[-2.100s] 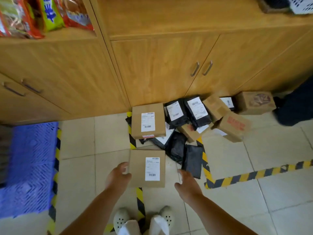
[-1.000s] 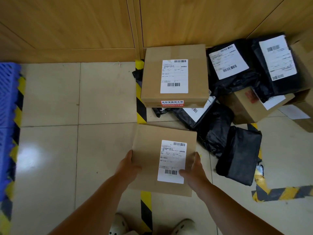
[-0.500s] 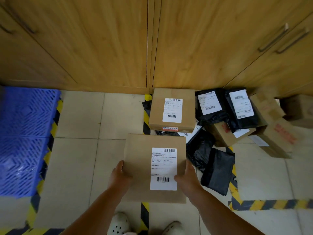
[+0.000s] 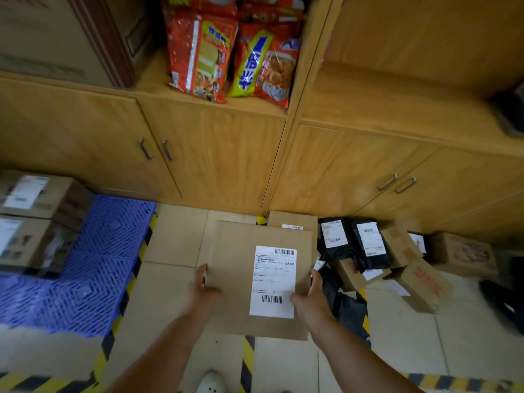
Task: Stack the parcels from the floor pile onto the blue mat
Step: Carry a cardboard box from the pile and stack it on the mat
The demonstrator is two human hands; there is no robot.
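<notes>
I hold a flat brown cardboard parcel (image 4: 238,268) with a white shipping label, lifted off the floor in front of me. My left hand (image 4: 200,290) grips its left edge and my right hand (image 4: 310,300) grips its right edge, thumb on the label. The blue lattice mat (image 4: 93,268) lies on the floor to the left, with two cardboard boxes (image 4: 34,219) on its far left part. The floor pile (image 4: 368,251) of brown boxes and black mailer bags lies to the right, against the cabinets.
Wooden cabinets (image 4: 226,160) with handled doors run along the back. Snack bags (image 4: 226,49) sit on the shelf above. Yellow-black hazard tape (image 4: 136,262) borders the mat and crosses the tiled floor. My shoe (image 4: 211,382) shows at the bottom edge.
Both hands took hold of the flat parcel on the floor and lifted it. The view has risen and swung left, bringing the mat and its boxes into sight.
</notes>
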